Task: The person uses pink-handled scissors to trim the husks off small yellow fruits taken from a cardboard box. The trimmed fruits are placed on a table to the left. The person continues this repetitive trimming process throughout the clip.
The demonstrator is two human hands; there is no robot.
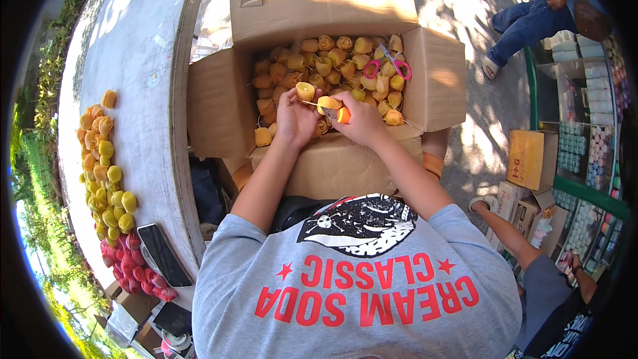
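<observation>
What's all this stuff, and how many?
Large box: one, brown, centre
Flower-shaped pieces: many, yellow-orange, inside it, two more above
Scissors: one, pink-handled, on those pieces
Tool: one, orange, above the box
Table: one, whitish, left
Table flowers: many, yellow, orange and red, upon it
Phone: one, black, beside the red flowers
Plants: many, green, far left
Shelves: one set, green-framed, right
Smaller boxes: several, yellowish, brown, white, near shelves
Other people: two, right
Shirt: one, grey, bottom
Left hand: one, over box
Right hand: one, gripping tool
</observation>
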